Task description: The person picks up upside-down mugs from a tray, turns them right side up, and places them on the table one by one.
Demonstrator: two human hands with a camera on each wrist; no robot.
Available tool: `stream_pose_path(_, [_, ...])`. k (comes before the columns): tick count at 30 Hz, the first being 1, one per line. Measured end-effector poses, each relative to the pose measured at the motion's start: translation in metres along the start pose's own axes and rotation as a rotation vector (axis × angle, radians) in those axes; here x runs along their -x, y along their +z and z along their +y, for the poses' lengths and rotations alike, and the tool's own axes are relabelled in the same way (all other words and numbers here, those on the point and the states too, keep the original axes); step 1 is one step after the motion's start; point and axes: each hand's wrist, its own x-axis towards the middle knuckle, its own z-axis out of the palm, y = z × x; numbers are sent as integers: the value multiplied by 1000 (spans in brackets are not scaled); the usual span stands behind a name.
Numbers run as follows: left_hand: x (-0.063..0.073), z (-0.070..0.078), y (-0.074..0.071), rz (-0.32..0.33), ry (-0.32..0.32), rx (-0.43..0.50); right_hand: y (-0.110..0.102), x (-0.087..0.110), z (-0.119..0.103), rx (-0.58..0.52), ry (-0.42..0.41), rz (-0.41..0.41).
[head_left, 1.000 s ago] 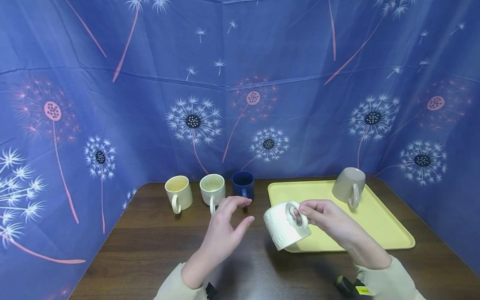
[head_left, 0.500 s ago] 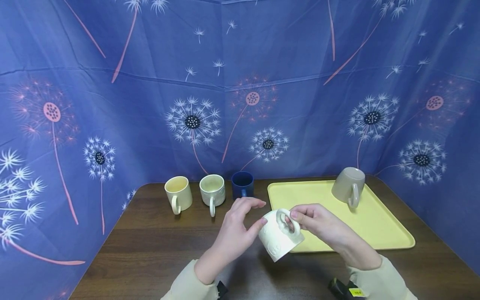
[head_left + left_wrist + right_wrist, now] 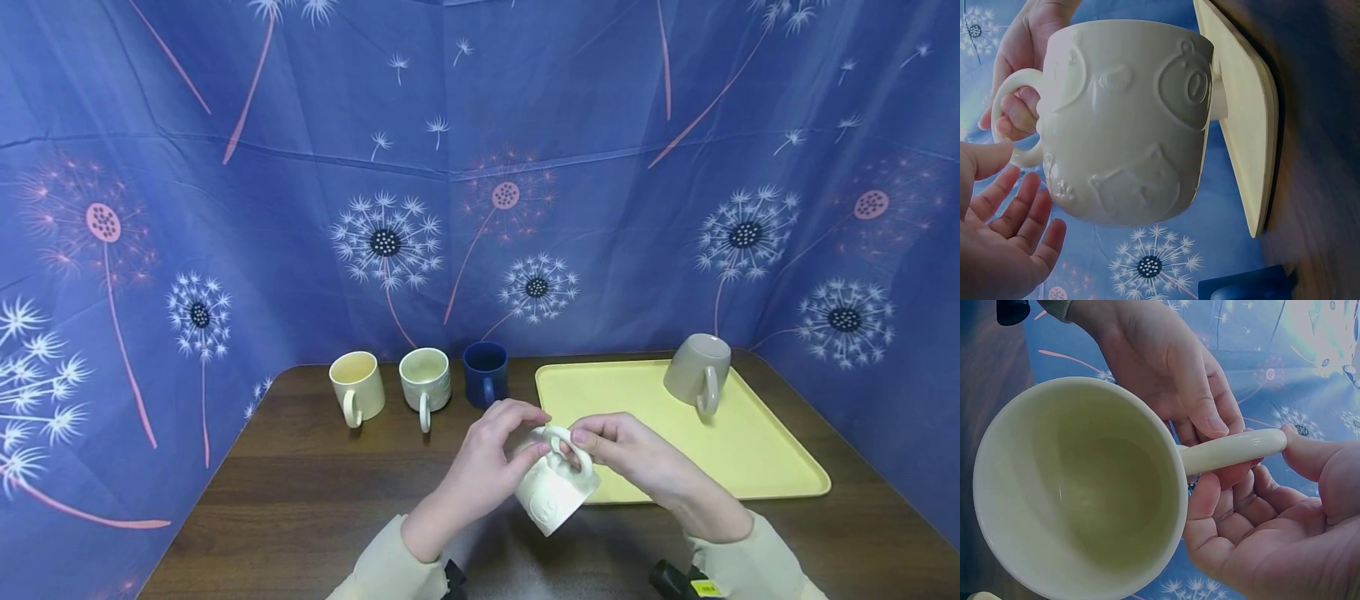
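A white mug (image 3: 551, 492) with raised animal faces is held tilted above the table, mouth downward to the right. Its raised shapes show in the left wrist view, its hollow inside (image 3: 1094, 487) in the right wrist view. My right hand (image 3: 637, 458) pinches the mug's handle (image 3: 1013, 106) between thumb and curled fingers. Beside the mug's base and handle is my left hand (image 3: 491, 462), fingers loosely bent and apart from the thumb. Its thumb tip overlaps the handle in the left wrist view; whether it touches I cannot tell.
A yellow tray (image 3: 772, 467) lies at the right, carrying an overturned grey mug (image 3: 686, 375) near its back corner. Along the table's back left stand a pale yellow mug (image 3: 367, 396), a pale green mug (image 3: 426, 383) and a dark blue mug (image 3: 476, 375). A patterned blue cloth (image 3: 300, 250) hangs behind.
My right hand has brought the white mug left and nearer to me, away from over the tray. My left hand has moved right, closing the gap to the mug.
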Motion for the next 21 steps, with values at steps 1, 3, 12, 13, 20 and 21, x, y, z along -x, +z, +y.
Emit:
stream_pose_path(1, [0, 0, 0, -7, 2, 3, 0, 0, 0, 8, 3, 2])
stream_pose_path(3, [0, 0, 1, -17, 6, 10, 1, -1, 0, 21, 6, 6])
stream_pose_path(12, [-1, -2, 3, -27, -8, 33, 2, -2, 1, 45, -2, 15])
stream_pose_path(13, [-2, -2, 3, -28, -13, 37, 2, -2, 2, 49, 0, 14])
stream_pose_path(20, [-1, -3, 5, -30, -31, 41, 2, -2, 2, 79, 4, 13])
stream_pose_path(21, [-1, -3, 5, -25, -30, 39, 3, -2, 2, 87, 7, 15])
